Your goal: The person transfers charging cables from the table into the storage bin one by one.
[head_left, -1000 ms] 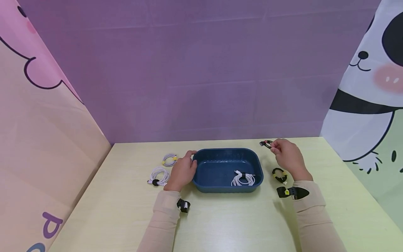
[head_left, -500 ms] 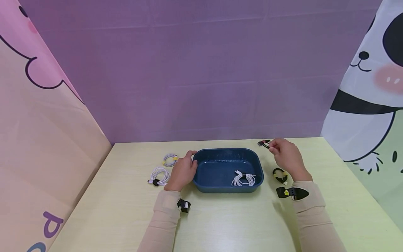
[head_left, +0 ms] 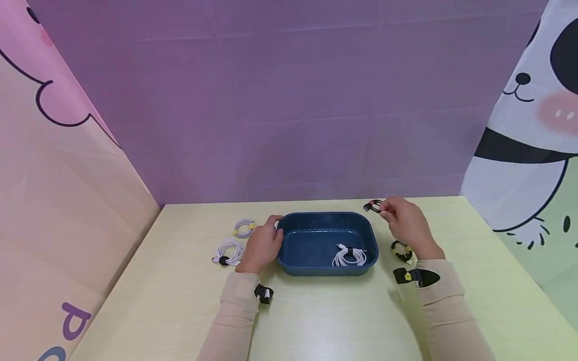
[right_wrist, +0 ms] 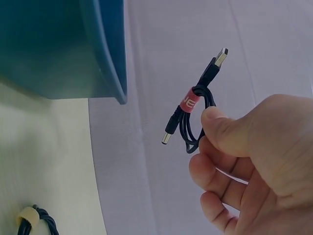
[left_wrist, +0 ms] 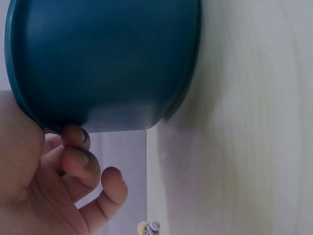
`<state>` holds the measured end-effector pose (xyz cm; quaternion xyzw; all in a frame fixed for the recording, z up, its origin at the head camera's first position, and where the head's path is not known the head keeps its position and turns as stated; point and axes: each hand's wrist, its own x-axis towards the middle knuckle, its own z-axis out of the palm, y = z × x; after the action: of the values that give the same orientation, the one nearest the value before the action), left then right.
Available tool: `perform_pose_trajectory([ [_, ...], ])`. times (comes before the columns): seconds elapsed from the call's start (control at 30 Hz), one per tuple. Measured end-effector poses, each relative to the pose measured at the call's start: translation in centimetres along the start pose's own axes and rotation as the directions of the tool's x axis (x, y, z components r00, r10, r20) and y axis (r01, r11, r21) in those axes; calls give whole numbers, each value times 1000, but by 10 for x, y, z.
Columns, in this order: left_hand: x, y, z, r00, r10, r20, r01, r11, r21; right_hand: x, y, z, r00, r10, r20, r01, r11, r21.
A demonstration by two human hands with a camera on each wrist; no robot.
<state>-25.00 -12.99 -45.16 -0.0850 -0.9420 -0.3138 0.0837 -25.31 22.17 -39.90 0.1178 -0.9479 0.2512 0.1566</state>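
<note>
My right hand (head_left: 407,223) pinches a coiled black USB cable (right_wrist: 190,110) between thumb and fingers, off the basin's back right corner. A red tie wraps that cable; a USB plug and a round barrel plug stick out. My left hand (head_left: 263,245) grips the left rim of the blue plastic basin (head_left: 311,271), thumb on the inside and fingers curled at its outer wall in the left wrist view. Inside the basin, at the front right, lies a coiled white cable (head_left: 354,257) with a black tie.
Left of the basin lie a white coiled cable (head_left: 229,252) with a black tie and a pale coiled cable (head_left: 244,228) with yellow ties. To its right, below my right hand, is a black coiled cable (head_left: 401,251) with yellow ties. A purple cloth (head_left: 289,100) hangs behind the table.
My right hand has moved a little to the left with the black USB cable, closer to the basin. The left hand and the basin have stayed put.
</note>
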Motion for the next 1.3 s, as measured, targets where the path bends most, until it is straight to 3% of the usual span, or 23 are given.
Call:
perform_pose_trajectory([
  [1.3,0,1,-1,1000,-15,13,16,1000,-10,0,-16,11,998,-57,38,57,998,3],
])
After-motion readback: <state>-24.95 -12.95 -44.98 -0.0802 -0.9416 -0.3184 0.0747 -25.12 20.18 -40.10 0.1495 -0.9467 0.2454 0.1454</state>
